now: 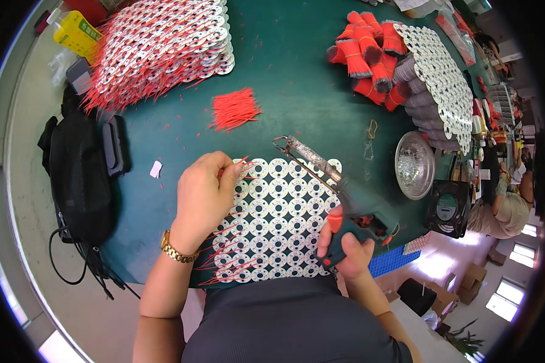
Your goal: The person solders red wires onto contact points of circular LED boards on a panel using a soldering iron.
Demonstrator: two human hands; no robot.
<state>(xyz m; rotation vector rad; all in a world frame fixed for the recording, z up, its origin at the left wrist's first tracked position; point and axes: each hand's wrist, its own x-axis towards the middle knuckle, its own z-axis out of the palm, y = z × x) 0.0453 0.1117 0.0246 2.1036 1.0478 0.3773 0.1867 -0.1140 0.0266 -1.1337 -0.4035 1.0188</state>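
Observation:
A panel of round white LED circuit boards [278, 207] lies flat on the green table in front of me. Thin red wires stick out along its left columns. My left hand [207, 189], wearing a gold watch, pinches a short red wire [243, 160] at the panel's top left corner. In my right hand [349, 253] is a soldering gun [360, 206] with a dark green and red body, held over the panel's right side. Its metal tip [278, 141] points up and left, just beyond the panel's far edge. A loose pile of red wires [235, 109] lies beyond the panel.
A tall stack of wired panels [163, 48] stands at far left, near a yellow bottle [75, 33]. Red wire bundles [369, 51] and bare panels [442, 85] sit far right. A metal bowl [415, 166] and small fan [448, 207] are right; a black bag [79, 175] is left.

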